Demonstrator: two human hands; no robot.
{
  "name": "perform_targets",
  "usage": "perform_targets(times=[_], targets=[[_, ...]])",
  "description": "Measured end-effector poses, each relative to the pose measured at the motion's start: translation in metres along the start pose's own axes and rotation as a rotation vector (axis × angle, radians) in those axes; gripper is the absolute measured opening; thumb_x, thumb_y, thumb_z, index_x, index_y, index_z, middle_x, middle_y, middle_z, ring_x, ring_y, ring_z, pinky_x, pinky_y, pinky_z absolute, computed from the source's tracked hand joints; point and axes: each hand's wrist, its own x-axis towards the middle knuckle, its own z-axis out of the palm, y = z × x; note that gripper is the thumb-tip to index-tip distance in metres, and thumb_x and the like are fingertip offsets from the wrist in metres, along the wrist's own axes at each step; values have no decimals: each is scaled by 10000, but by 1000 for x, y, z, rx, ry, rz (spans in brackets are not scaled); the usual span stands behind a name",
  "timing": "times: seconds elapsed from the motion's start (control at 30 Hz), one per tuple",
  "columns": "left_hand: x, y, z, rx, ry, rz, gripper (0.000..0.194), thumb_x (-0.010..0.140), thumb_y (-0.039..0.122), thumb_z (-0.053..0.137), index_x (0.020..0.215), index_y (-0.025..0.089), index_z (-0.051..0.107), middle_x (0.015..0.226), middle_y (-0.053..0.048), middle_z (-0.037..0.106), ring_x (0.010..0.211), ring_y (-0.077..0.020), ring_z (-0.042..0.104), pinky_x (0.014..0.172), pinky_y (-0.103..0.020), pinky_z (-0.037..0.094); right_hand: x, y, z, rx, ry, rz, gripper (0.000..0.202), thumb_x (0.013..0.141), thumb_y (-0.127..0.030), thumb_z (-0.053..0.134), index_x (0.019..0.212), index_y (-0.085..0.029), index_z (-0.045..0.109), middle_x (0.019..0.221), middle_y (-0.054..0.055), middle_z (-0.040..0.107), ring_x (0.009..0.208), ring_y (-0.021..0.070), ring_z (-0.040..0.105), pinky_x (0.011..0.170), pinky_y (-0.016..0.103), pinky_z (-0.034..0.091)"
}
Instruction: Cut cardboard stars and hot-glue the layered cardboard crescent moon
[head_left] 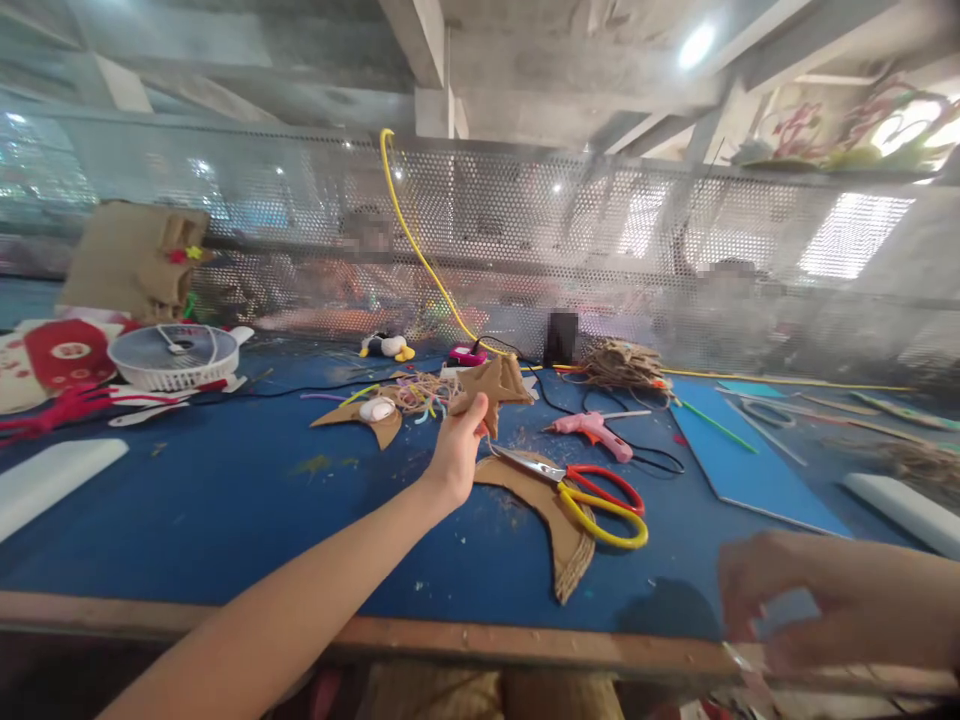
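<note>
My left hand (459,450) is closed on a cardboard star (486,392), thumb on its near face, held up above the table's middle. Just below lie scissors (574,487) with one red and one yellow handle, resting on a crescent-shaped piece of cardboard (551,515). My right hand (772,590) hovers at the table's front edge on the right, fingers bent and smeared by motion. Whether anything is in it cannot be made out. A pink glue gun (596,434) lies right of the star.
A small white fan (176,357) lies at the left near red items. A blue board (757,470) lies at the right, with a bundle of brown strands (622,365) behind. A yellow cable (420,255) hangs over the perforated metal screen (300,200).
</note>
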Motion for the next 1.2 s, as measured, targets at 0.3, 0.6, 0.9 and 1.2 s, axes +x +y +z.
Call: perform_targets(times=[0.3,0.6,0.9,1.2], targets=[[-17,-3,-4,170,-257,-59,347,797,420,812,1033,184,720,1133,-71,717,1130,-207,624,967,-286,449,29,-29,-12,-155,-120,82,472,827,-641,687,799,-177,768,586,23,638,530,131,540,468,252,407],[-22,1,2,316,-351,-189,491,779,483,806,1130,229,575,872,-13,729,769,-190,683,798,-341,507,76,3,32,280,-172,85,398,767,-532,808,820,-142,750,800,47,736,621,100,610,597,230,505],[-25,-5,1,626,-505,-109,573,891,697,531,655,189,651,657,-34,624,715,-203,567,718,-307,454,66,16,34,346,-120,112,381,752,-513,831,823,-144,763,841,59,743,643,102,614,628,234,514],[-31,-3,-1,685,-413,75,403,922,505,622,685,197,725,707,-49,624,727,-206,523,753,-287,418,62,19,39,279,-86,17,361,783,-515,800,814,-160,745,788,36,729,652,126,617,639,266,501]])
